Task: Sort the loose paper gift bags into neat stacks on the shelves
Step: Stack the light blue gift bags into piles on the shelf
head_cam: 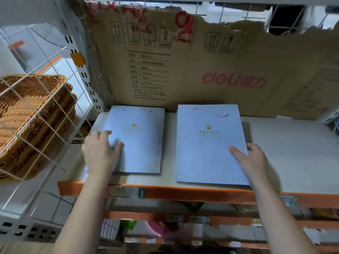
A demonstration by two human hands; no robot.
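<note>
Two flat stacks of pale blue paper gift bags, each printed with a gold crown and "PRINCE", lay side by side but apart on the shelf (pixel 286 153); the smaller stack (pixel 139 143) sat to the left, and the larger stack (pixel 205 153) to the right, its top bag showing a white rope handle (pixel 211 112) near the far edge. The left hand (pixel 100 153) rested on the near left corner of the smaller stack, its grip slack, fingers fairly straight and spread, thumb lying on the top bag, holding nothing. The right hand (pixel 251 158) had its grip on the right edge of the larger stack, thumb laid across the top sheet and fingers curled round the side. Such bags would likely be light and thin, smooth enough to slide off one another, and easy to crease at the corners; the safest hold seemed to be flat palms squaring the long edges, not a pinch on the cord. Behind stood a torn cardboard sheet (pixel 183 70); an orange rail (pixel 201 194) fronted the shelf; wicker baskets (pixel 31 110) sat beyond a wire mesh panel (pixel 48 57) to the left.
</note>
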